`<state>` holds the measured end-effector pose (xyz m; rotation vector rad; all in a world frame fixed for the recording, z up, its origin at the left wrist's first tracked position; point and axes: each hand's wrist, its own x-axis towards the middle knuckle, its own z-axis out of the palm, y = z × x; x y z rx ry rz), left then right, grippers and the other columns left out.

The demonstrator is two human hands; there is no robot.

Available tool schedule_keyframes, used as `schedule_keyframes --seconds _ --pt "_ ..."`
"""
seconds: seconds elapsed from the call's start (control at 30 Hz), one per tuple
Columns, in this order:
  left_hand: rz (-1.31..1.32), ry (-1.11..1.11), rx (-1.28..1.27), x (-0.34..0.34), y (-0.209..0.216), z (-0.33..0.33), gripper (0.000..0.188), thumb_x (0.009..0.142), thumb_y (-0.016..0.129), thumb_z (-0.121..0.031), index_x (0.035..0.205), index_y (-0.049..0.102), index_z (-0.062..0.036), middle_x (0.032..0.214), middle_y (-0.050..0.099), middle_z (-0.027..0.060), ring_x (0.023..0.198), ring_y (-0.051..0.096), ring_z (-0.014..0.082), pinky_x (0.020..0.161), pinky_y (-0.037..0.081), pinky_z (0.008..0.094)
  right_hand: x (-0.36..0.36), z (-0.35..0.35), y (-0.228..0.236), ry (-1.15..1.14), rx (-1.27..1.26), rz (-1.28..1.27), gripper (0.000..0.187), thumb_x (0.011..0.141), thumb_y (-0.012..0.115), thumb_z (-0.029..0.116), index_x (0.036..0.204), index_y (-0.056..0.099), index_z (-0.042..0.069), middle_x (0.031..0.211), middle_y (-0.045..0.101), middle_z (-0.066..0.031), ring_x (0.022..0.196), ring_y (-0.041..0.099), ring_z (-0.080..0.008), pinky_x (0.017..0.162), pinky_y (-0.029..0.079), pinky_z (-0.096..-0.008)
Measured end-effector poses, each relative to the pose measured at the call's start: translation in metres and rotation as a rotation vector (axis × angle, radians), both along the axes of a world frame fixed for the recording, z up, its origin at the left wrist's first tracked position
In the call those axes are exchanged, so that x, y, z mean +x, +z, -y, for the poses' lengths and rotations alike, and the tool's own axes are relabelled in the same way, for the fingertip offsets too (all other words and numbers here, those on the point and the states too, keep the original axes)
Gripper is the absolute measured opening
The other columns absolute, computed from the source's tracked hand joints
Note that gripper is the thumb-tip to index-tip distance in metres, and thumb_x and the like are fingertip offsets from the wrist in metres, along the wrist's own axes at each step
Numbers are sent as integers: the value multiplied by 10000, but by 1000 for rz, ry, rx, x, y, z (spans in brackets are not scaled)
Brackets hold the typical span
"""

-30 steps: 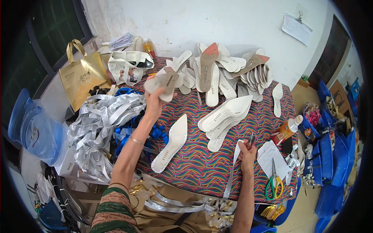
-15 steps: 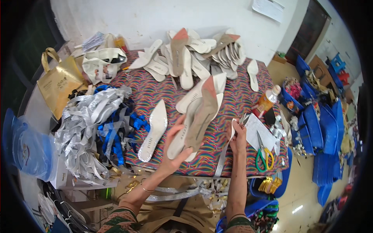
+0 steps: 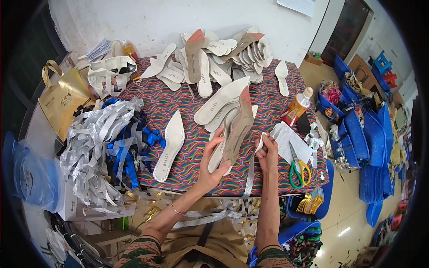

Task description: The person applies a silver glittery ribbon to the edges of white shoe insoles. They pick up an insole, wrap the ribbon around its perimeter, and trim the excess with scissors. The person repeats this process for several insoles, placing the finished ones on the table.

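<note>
A small stack of pointed shoe insoles [image 3: 239, 129], with a brown, orange-tipped one on its right side, is tilted in my left hand [image 3: 210, 169]. The fingers wrap its left side and the thumb presses near the heel end. To the right, my right hand [image 3: 268, 154] is closed on a silver strip [image 3: 250, 178], whose pale end sticks up from the fingers and whose tail hangs over the table's front edge. More white insoles [image 3: 221, 102] lie just behind the stack. Left of it rests a single insole with a glittery silver rim [image 3: 170, 145].
A pile of silver strips [image 3: 96, 147] and blue ribbon covers the table's left. Scissors [image 3: 301, 174], papers [image 3: 286, 140] and a bottle [image 3: 297, 107] lie or stand at the right. Many insoles [image 3: 203, 73] are heaped at the back. Blue bins [image 3: 351, 134] fill the right side.
The view has shifted slightly. My left hand has moved a little right with the insoles, closer to my right hand. A metal tip seen by my right fingers no longer shows.
</note>
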<state>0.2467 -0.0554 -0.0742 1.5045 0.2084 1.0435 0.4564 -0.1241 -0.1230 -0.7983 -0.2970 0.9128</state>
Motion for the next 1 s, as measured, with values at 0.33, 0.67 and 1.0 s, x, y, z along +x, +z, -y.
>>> schedule_keyframes --seconds 0.33,0.67,1.0 --pt "368 -184 -606 61 16 -44 727 757 582 67 1416 314 -87 1419 391 164 1263 476 335 948 520 498 8 -3 -5 -10 7 9 72 955 557 163 937 564 94 693 610 -87 390 283 -25 346 214 -174" --pt "-10 373 -214 53 -17 -47 674 750 726 -26 1363 447 -35 1293 479 119 1177 522 266 989 427 342 4 -14 -12 14 -93 162 88 943 572 138 893 550 69 633 595 -75 382 299 -28 345 215 -190" --pt "-711 547 756 65 15 -103 747 709 779 -330 1312 471 -15 1275 476 230 1185 471 407 1034 352 467 -1 -23 -5 10 -157 280 214 952 544 124 820 637 -16 482 384 67 368 248 -12 353 157 -209"
